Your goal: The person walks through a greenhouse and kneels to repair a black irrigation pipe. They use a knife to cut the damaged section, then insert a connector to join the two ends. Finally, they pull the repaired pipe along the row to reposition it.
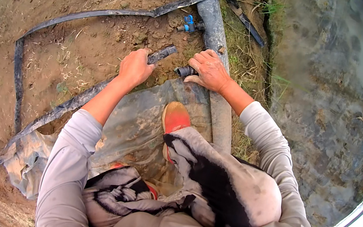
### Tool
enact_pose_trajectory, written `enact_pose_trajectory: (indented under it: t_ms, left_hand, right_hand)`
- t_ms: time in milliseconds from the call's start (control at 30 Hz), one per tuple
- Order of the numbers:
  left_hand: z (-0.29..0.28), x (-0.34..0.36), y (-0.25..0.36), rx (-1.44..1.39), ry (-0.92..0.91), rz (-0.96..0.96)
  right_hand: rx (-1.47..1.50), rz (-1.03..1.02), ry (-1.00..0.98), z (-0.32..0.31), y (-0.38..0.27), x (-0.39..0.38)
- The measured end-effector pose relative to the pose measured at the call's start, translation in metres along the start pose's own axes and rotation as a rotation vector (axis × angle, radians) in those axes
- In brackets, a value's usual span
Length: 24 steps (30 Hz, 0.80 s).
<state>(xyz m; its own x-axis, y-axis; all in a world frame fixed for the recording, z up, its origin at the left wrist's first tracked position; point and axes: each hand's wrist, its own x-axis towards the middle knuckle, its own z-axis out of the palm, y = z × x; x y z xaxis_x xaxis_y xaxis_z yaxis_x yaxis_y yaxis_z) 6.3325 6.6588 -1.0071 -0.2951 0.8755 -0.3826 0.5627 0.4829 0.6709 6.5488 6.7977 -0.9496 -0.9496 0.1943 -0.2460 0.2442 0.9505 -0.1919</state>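
Observation:
My left hand is closed around a flat black drip hose, whose cut end sticks out past my fingers toward the upper right. The rest of this muddy hose runs back under my forearm to the lower left. My right hand grips a short black hose connector beside the thick grey pipe. The connector's round mouth faces left; its other end is hidden by my fingers. Hose end and connector are a small distance apart, not touching.
A small valve with a blue handle projects from the grey pipe farther up. Another flat black hose crosses over that pipe and bends across the brown soil. Dirty plastic sheeting lies under my shoes. A murky grey surface borders the right.

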Motion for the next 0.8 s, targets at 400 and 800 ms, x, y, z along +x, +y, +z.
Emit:
enact_pose_trajectory:
  t_ms: [400,800]
  left_hand:
    - [0.004,0.012,0.011,-0.118,-0.261,0.007]
    - [0.011,0.030,0.007,-0.148,-0.481,0.114]
  right_hand:
    - [0.158,-0.008,-0.087,-0.025,0.010,-0.003]
    - [0.146,0.270,0.226,-0.035,-0.010,-0.043]
